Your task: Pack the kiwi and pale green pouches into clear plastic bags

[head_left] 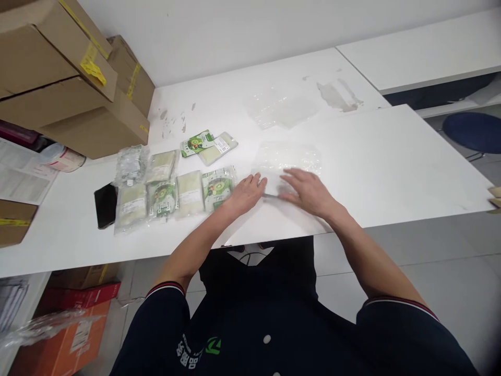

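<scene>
A clear plastic bag (287,156) lies on the white table in front of me. My left hand (247,194) rests at its left side, fingers stretched forward and lying on the plastic. Over the bag's near right part is my right hand (311,194), its fingers apart and slightly blurred. A thin dark strip (272,196) shows between the two hands; I cannot make out what it is. Left of my left hand, a green kiwi-print pouch in clear wrap (217,189) lies beside a pale green packet (190,193).
Several more wrapped packets (132,203) lie at the left, near a black phone (105,206). Behind them are a green pouch (197,142) and a pale packet (219,148). More clear bags (279,107) lie farther back. Cardboard boxes (70,73) stand at the left; a blue stool (472,131) is at the right.
</scene>
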The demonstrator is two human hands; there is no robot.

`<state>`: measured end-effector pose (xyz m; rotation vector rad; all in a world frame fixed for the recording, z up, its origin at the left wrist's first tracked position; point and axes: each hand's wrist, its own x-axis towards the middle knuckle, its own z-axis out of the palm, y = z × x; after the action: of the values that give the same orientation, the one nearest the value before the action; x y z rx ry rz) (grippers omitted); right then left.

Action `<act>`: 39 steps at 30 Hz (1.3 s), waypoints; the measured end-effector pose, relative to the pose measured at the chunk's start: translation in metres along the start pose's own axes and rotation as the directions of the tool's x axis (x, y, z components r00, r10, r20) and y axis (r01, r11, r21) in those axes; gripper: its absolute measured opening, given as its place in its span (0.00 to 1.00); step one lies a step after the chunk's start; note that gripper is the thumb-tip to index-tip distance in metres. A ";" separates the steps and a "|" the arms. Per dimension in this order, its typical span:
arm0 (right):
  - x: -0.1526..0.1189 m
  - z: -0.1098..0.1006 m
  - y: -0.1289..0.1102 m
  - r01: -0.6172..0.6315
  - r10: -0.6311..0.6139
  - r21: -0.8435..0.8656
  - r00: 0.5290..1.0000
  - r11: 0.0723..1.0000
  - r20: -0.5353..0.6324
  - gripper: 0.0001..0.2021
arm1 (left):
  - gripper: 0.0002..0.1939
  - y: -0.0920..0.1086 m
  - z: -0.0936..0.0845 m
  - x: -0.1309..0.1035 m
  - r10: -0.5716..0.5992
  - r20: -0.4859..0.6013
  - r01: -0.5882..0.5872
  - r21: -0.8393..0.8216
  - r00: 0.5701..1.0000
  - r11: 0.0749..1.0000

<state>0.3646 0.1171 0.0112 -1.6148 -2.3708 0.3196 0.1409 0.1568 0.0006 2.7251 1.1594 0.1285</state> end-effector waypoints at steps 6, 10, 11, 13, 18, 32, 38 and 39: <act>-0.038 -0.003 0.010 0.082 -0.100 0.116 0.981 0.990 0.165 0.27 | 0.19 0.017 -0.021 -0.056 0.096 0.001 -0.096 -0.095 0.995 0.991; -0.035 -0.017 0.017 0.052 -0.115 0.248 0.963 0.967 0.244 0.25 | 0.19 0.006 -0.008 -0.068 0.011 -0.088 -0.047 -0.418 0.996 0.907; -0.029 -0.022 0.019 0.026 -0.108 0.278 0.953 0.960 0.283 0.23 | 0.16 0.004 -0.003 -0.066 -0.073 -0.100 0.014 -0.493 0.992 0.870; -0.010 -0.034 0.023 -0.050 -0.072 0.322 0.932 0.945 0.356 0.18 | 0.10 0.002 0.004 -0.058 -0.264 -0.087 0.158 -0.611 0.961 0.776; 0.037 -0.052 0.050 -0.261 0.152 0.433 0.951 0.863 0.270 0.17 | 0.18 -0.002 0.004 -0.031 -0.577 -0.054 0.402 -0.665 0.815 0.630; 0.071 0.037 0.055 -0.298 0.375 0.326 0.904 0.897 -0.203 0.25 | 0.26 0.022 0.009 -0.024 -0.624 -0.037 0.600 -0.234 0.781 0.765; 0.063 0.041 0.016 -0.179 0.114 -0.127 0.907 0.976 -0.406 0.19 | 0.21 0.026 0.015 -0.012 -0.522 -0.155 0.542 0.152 0.839 0.826; 0.060 0.043 0.010 -0.146 0.088 -0.134 0.927 0.980 -0.365 0.18 | 0.21 0.026 0.014 -0.010 -0.478 -0.168 0.503 0.171 0.862 0.847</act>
<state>0.3374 0.1753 -0.0276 -1.7179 -2.0700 -0.1398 0.1544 0.1304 -0.0082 2.5052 1.9699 0.1031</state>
